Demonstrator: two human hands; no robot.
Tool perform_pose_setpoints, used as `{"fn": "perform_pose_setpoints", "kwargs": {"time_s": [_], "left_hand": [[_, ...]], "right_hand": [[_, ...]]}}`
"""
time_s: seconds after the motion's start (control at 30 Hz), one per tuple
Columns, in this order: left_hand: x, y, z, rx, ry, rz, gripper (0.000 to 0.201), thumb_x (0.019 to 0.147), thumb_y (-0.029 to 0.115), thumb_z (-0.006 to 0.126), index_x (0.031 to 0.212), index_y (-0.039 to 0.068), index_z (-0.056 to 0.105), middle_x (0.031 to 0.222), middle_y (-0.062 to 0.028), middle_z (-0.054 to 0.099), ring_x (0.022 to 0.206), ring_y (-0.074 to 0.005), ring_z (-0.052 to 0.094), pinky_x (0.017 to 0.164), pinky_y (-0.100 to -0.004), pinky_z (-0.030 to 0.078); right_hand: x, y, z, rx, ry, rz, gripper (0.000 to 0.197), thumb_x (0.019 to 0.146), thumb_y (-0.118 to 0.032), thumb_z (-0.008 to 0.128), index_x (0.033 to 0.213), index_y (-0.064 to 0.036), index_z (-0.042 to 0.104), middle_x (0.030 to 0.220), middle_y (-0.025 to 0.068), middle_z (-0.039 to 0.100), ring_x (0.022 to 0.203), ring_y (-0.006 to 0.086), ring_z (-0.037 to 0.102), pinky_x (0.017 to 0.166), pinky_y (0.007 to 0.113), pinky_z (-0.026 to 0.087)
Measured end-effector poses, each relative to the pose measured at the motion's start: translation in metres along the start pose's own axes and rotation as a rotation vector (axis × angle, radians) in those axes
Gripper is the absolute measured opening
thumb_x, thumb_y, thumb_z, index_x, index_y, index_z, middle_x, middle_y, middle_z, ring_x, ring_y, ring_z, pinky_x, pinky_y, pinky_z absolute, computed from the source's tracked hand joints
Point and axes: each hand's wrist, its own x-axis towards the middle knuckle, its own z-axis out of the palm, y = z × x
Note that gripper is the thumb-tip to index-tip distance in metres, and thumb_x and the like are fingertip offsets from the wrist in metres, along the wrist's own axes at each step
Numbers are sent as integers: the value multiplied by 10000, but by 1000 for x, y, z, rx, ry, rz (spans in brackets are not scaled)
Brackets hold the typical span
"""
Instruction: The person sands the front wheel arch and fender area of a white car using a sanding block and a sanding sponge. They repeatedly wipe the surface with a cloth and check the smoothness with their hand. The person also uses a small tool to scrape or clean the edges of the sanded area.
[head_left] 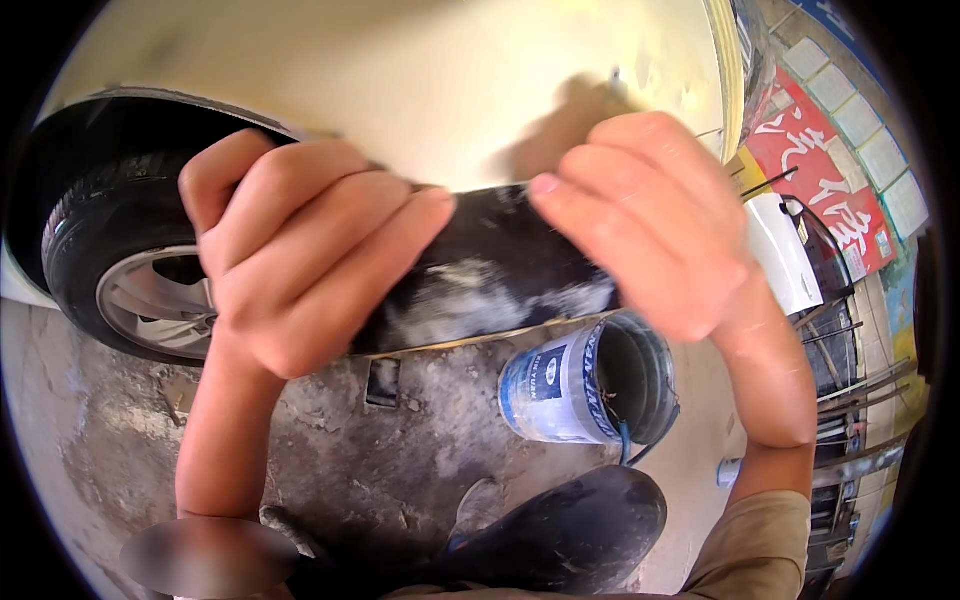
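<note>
My left hand [310,240] and my right hand [650,210] are both raised in front of a cream-coloured car body panel [420,80]. Fingers on each are curled closed, with their tips at the line where the cream paint meets a black lower section [470,270]. White dusty smears mark that black surface, and a thin yellowish edge runs along its bottom. Whatever the fingers may pinch is hidden behind them. Beside my left hand is the car's wheel [145,290], partly covered by it. A shadow from my right hand falls on the cream paint.
A blue and white bucket [545,385] stands on the stained concrete ground [330,440] below my right hand. A small dark rectangular object [382,383] lies under the car. My bent knee [590,520] is close below. At right are a red sign [815,165] and several metal bars [865,395].
</note>
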Motion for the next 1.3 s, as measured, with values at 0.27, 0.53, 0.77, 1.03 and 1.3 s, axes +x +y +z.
{"fn": "perform_pose_setpoints", "kwargs": {"time_s": [0.27, 0.53, 0.77, 1.03, 1.3], "left_hand": [[-16, -1, 8, -28, 55, 26, 334, 669, 233, 769, 962, 96, 854, 885, 5, 732, 864, -207, 656, 859, -360, 459], [5, 5, 16, -61, 72, 11, 343, 665, 245, 792, 968, 97, 851, 877, -1, 730, 858, -221, 686, 860, -369, 488], [-8, 6, 15, -72, 58, -13, 325, 678, 238, 783, 965, 109, 860, 877, 11, 730, 857, -198, 664, 865, -361, 471], [3, 6, 18, -76, 56, -13, 329, 651, 223, 781, 944, 87, 845, 864, -6, 726, 845, -227, 669, 853, -370, 491], [-2, 7, 11, -50, 52, -46, 346, 631, 231, 775, 945, 114, 863, 865, 3, 729, 872, -212, 672, 895, -361, 486]], "right_hand": [[2, 3, -9, 33, -15, 50, 431, 651, -58, 775, 1061, 72, 750, 954, 170, 705, 836, 353, 680, 722, 424, 579], [-9, 6, -16, -14, -69, 45, 416, 660, -64, 772, 1055, 64, 753, 957, 167, 716, 842, 351, 679, 733, 422, 582], [-4, 4, -17, -18, -84, 44, 373, 678, -52, 776, 1023, 84, 746, 931, 171, 708, 831, 341, 680, 707, 406, 581], [-10, 8, -13, 7, -31, 36, 406, 670, -61, 813, 1054, 60, 758, 957, 165, 717, 849, 348, 680, 730, 418, 575], [-7, 5, -10, 25, -23, 77, 376, 687, -59, 811, 1042, 58, 768, 941, 161, 724, 852, 338, 681, 726, 406, 575]]}}
